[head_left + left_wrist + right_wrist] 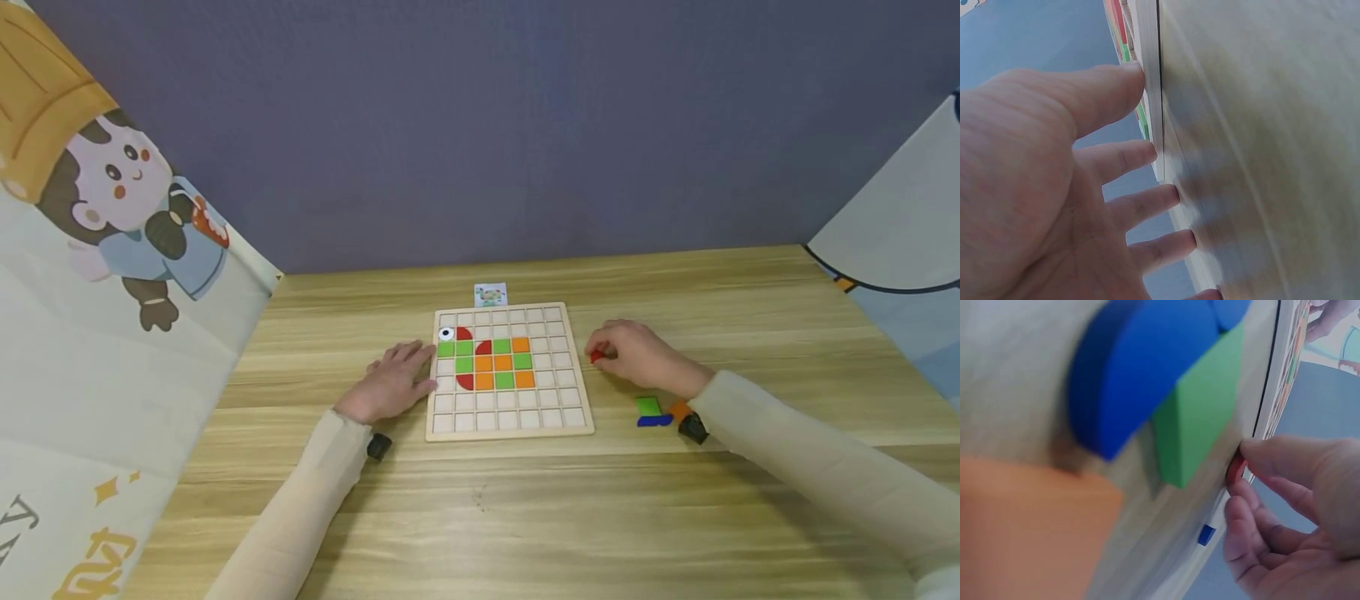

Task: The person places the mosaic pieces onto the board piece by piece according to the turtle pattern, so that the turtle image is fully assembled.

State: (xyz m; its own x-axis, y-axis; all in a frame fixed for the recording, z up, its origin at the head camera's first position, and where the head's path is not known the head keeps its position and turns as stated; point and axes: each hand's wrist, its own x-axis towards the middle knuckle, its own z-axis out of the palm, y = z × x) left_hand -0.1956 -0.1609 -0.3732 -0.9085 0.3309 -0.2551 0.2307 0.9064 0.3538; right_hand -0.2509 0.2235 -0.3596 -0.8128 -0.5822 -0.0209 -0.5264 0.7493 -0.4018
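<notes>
A wooden grid board [509, 418] lies on the table, partly filled with green, orange and red tiles and one eye tile [446, 334]. My left hand [392, 385] rests at the board's left edge, fingers spread; in the left wrist view its thumb and forefinger touch the rim. Just right of the board, my right hand [637, 354] pinches a small red tile [596, 356] between thumb and fingers, low over the table. The right wrist view shows this red tile [1235, 469] mostly covered by the fingertips.
Near the right wrist lie a green tile [648, 407], a blue tile [655, 421] and an orange tile [679, 410]. A small picture card [491, 295] sits behind the board. A dark partition [525, 133] stands along the table's back edge.
</notes>
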